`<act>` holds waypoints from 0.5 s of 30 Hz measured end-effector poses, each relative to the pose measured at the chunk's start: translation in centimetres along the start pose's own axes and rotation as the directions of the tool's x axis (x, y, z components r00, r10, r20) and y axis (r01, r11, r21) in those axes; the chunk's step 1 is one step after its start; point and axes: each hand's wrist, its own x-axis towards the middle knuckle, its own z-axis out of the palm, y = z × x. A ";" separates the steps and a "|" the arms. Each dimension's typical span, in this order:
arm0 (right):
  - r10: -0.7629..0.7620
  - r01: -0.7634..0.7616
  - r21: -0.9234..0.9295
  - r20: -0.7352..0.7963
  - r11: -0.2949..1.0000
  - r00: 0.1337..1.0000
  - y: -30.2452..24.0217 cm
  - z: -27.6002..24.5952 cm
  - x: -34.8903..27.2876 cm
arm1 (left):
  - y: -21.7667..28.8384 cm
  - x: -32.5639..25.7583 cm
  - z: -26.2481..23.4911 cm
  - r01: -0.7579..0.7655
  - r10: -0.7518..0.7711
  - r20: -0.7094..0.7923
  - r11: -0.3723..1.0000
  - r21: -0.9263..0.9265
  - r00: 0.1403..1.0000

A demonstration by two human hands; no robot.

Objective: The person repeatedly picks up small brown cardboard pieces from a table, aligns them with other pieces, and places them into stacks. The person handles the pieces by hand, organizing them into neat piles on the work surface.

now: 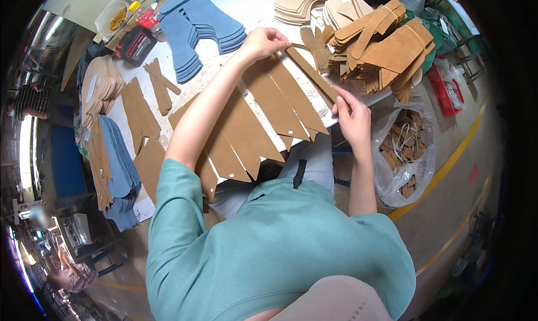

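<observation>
A narrow brown leather strip (311, 74) stretches slantwise over the right part of the worktable. My left hand (268, 44) pinches its far end between thumb and fingers. Its near end lies between the thumb and forefinger of my right hand (353, 119), at the table's front edge. Beside the strip, several flat brown leather pieces (241, 127) with pointed, notched ends lie in a row, their tips over the table edge. Small white marks show near some of the tips. My left forearm crosses above these pieces and hides part of them.
Stacked blue pieces (196, 26) sit at the back, beside a black battery pack (136, 45). Bundled brown pieces (375, 46) are heaped at the right. A clear plastic bag of scraps (400, 181) and a red basket (444, 91) stand right of the table.
</observation>
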 end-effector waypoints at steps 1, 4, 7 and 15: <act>0.017 -0.017 -0.013 0.010 1.000 1.000 0.0 0.0 -0.1 | -0.1 0.2 0.5 -0.001 0.001 -0.011 0.999 0.051 1.000; 0.045 -0.043 -0.096 0.016 0.994 0.999 -0.1 0.2 -0.7 | -0.4 0.3 1.1 -0.072 0.086 -0.047 0.967 0.244 0.995; -0.040 0.014 -0.329 -0.070 0.944 0.997 -0.3 0.6 -1.2 | -0.4 -0.1 1.4 -0.146 0.181 -0.084 0.938 0.316 0.980; -0.359 0.280 -0.484 -0.078 0.829 0.930 0.1 1.2 -1.4 | 0.9 -1.5 1.1 -0.717 0.640 0.356 0.483 0.503 0.681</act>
